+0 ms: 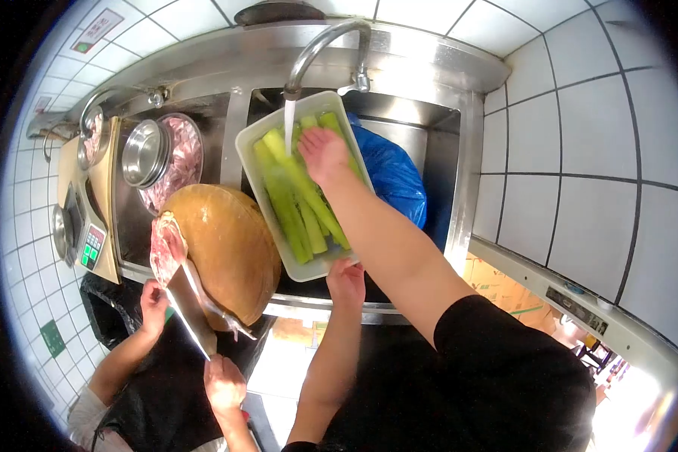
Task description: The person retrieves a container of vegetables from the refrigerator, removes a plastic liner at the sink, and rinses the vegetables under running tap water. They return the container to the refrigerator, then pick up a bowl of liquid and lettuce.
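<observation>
My right hand reaches into a white plastic tub, palm up with its fingers apart, over long green vegetable stalks that look like celery. Water runs from the curved faucet into the tub, just left of that hand. At the tub's near edge, my left hand grips the rim, its fingers partly hidden. The stalks lie lengthwise in water. Under and beside the tub's right side, a blue plastic bag sits in the steel sink.
At left, a co-worker's hands hold a large knife by a bird carcass on a round wooden chopping block. Steel bowls and raw meat fill the left basin. A digital scale stands beyond.
</observation>
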A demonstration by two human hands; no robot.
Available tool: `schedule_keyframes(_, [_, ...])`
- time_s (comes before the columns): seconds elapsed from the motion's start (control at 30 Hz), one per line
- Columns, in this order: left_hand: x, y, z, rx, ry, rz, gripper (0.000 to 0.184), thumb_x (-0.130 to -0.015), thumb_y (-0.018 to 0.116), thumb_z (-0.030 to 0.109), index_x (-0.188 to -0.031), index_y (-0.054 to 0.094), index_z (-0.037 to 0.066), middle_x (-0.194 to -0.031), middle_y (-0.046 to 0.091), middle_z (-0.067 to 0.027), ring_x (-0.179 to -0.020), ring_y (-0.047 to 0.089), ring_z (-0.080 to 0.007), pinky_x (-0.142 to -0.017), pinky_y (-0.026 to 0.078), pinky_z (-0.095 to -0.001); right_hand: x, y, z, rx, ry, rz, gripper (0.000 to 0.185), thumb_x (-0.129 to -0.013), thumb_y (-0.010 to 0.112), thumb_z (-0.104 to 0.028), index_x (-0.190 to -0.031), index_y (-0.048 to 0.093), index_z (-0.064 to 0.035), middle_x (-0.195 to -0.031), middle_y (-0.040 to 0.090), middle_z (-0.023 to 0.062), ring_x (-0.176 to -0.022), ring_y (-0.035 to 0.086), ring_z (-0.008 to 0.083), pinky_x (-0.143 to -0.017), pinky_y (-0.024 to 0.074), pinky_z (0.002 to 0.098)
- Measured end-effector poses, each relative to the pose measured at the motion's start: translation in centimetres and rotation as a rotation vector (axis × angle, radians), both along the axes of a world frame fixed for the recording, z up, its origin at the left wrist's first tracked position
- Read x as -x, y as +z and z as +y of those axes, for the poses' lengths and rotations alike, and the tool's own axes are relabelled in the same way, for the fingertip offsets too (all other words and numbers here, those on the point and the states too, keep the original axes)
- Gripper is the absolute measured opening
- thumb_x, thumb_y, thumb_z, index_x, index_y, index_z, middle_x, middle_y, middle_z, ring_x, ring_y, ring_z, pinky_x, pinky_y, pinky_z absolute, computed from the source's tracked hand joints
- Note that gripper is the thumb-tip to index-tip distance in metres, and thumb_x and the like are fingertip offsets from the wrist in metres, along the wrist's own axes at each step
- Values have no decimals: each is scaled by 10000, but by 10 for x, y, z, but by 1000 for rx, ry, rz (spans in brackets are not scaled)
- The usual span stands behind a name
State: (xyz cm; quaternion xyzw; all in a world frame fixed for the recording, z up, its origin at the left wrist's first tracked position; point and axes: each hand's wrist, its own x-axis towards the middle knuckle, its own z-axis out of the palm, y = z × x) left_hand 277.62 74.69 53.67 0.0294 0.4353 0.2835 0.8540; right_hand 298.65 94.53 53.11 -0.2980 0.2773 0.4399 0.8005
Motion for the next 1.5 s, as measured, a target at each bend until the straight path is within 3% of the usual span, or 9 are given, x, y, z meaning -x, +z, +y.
schedule_keyframes(0.27, [-10, 33, 6, -100, -122, 40, 228, -844, 586, 85, -1036, 652, -19, -1140, 678, -112, -1083, 645, -222, -933, 524, -376, -10, -29, 63, 11, -104, 198, 277, -1037, 428, -231, -1002, 530, 24, -979, 588, 159, -924, 602, 313, -911, 534, 418])
schedule_keyframes(0.37, [-2, 13, 5, -56, -126, 1, 303, -852, 567, 76, -1126, 636, -33, -1178, 666, -115, -1105, 636, -238, -948, 520, -387, -14, -14, 65, -104, 94, 194, 199, -1013, 460, -157, -1000, 546, 22, -976, 609, 155, -877, 620, 291, -876, 546, 384])
schedule_keyframes(0.47, [8, -5, -1, 9, -52, -21, 394, -841, 559, 59, -1223, 598, -27, -1241, 645, -119, -1155, 622, -260, -989, 512, -398, -40, 33, 32, -513, -124, 186, 125, -983, 485, -76, -970, 563, 21, -962, 617, 144, -832, 628, 283, -849, 562, 377])
schedule_keyframes(0.6, [-11, 18, 3, -82, 41, -42, 555, -806, 561, 39, -1358, 520, 3, -1341, 597, -121, -1250, 585, -281, -1064, 491, -430, -77, 73, -66, -913, -553, 18, 269, -1006, 467, -104, -1181, 595, 56, -1131, 685, 193, -1033, 671, 308, -976, 547, 432])
schedule_keyframes(0.73, [-25, 49, 11, -145, -11, -13, 616, -805, 581, 71, -1410, 469, 37, -1372, 577, -120, -1273, 567, -298, -1081, 483, -479, -85, 71, -148, -65, -818, 273, 488, -1053, 378, -296, -1438, 463, -9, -1511, 395, 263, -1383, 408, 389, -1162, 349, 549])
schedule_keyframes(0.97, [-15, 32, 9, -164, -46, -15, 688, -772, 622, 57, -1437, 447, 38, -1393, 564, -128, -1307, 543, -319, -1124, 454, -492, -85, 71, -163, 16, -254, 77, 714, -1066, 318, -427, -1608, 57, -43, -1605, 197, 299, -1481, 259, 402, -1195, 247, 558])
schedule_keyframes(1.27, [-21, 41, 10, -157, -52, -25, 645, -756, 577, 33, -1392, 474, 15, -1371, 569, -131, -1272, 572, -313, -1092, 478, -469, -73, 99, -152, -321, -112, -101, 687, -1078, 234, -501, -1440, 387, 63, -1424, 522, 296, -1380, 445, 432, -1177, 318, 543])
schedule_keyframes(1.37, [-21, 41, 10, -159, -40, -13, 658, -757, 579, 36, -1404, 462, 14, -1385, 560, -133, -1285, 564, -317, -1100, 474, -471, -71, 89, -155, -380, -116, -124, 680, -1075, 287, -485, -1459, 351, 73, -1499, 423, 292, -1418, 388, 438, -1172, 323, 567])
schedule_keyframes(1.5, [-18, 37, 10, -160, -32, -75, 666, -767, 583, 34, -1420, 451, 28, -1399, 551, -132, -1297, 555, -316, -1101, 477, -481, -75, 95, -154, 150, -285, -45, 666, -1042, 451, -391, -1530, 286, 31, -1616, 167, 275, -1478, 258, 377, -1118, 394, 551])
